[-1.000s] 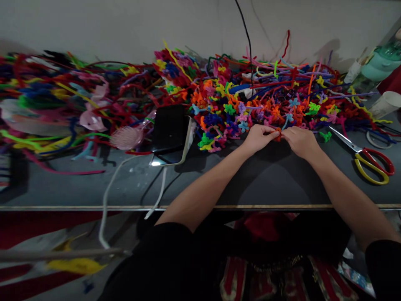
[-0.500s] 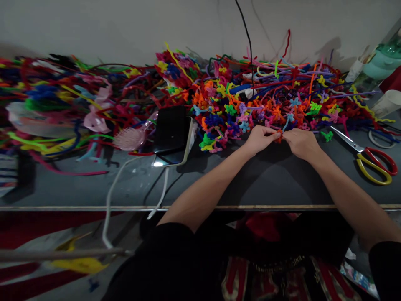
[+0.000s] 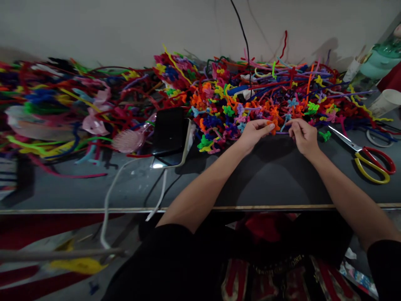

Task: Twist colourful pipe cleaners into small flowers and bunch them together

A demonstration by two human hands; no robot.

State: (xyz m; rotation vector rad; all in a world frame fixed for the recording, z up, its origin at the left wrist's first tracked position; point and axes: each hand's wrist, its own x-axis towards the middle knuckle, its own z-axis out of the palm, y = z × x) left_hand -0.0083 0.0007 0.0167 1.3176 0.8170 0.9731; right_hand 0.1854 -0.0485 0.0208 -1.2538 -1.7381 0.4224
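Thumb and fingertips of the left hand (image 3: 251, 136) are, in the head view, pinching a small fuzzy orange piece (image 3: 274, 128), holding it just above the near edge of a heap of coloured pipe cleaners (image 3: 216, 115). The right hand (image 3: 305, 134) is hovering just beside it, with a narrow gap between its fingertips and the orange piece; its fingers are curling in toward the thumb, and whether they are gripping anything I cannot tell. Behind that gap, a light blue flower-shaped piece (image 3: 292, 103) is standing out at the front of the heap. To the right of the right hand, a green piece (image 3: 325, 136) is lying on the dark tabletop (image 3: 266, 184), near the tip of the scissors (image 3: 354, 146), whose red and yellow handles are pointing toward the person's right. A white paper cup (image 3: 388, 101) is leaning beyond them. Well to the left of the hands, a black phone (image 3: 169, 129) is resting on a pale-edged device (image 3: 187, 144), and a pink hairbrush (image 3: 128, 141) is lying just beside it.
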